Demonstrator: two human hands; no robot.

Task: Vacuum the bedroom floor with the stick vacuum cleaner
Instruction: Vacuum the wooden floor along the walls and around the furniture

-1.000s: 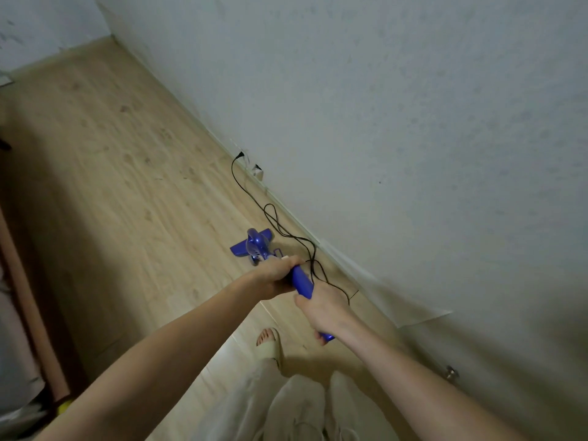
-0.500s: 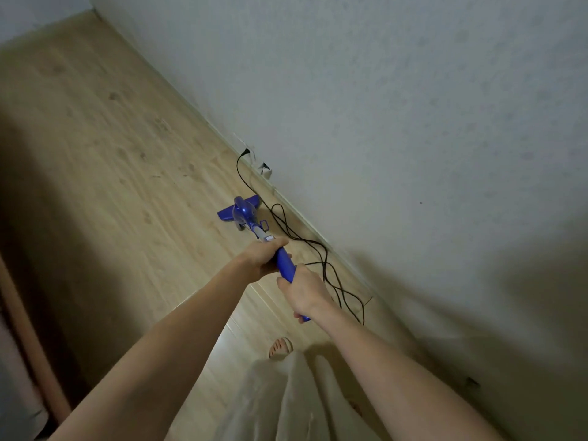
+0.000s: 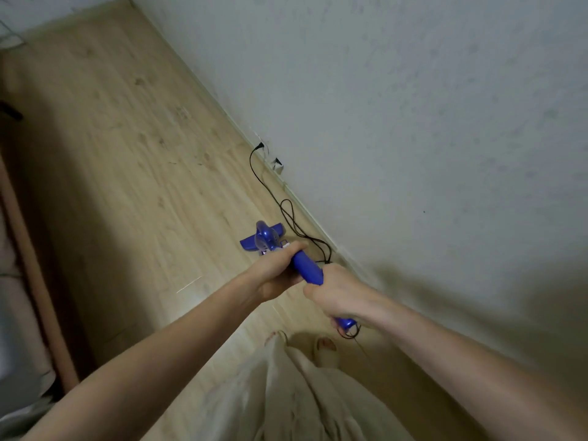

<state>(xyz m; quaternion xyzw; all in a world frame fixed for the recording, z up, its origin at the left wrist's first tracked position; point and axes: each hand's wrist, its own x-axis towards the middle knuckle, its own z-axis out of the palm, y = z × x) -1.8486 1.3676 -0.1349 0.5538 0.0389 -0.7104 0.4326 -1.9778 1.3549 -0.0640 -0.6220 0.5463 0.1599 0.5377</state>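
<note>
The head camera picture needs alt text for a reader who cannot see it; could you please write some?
Seen from above, a person's left hand and right hand grip the blue handle of a stick vacuum cleaner, its head on a light wooden floor beside a white wall. A black cord trails along the floor to a wall socket.

I'm seeing a grey wall [image 3: 397, 122] running along the floor's right edge, a socket [image 3: 276, 163] sitting at its base, and wooden furniture [image 3: 35, 281] lining the left edge.
</note>
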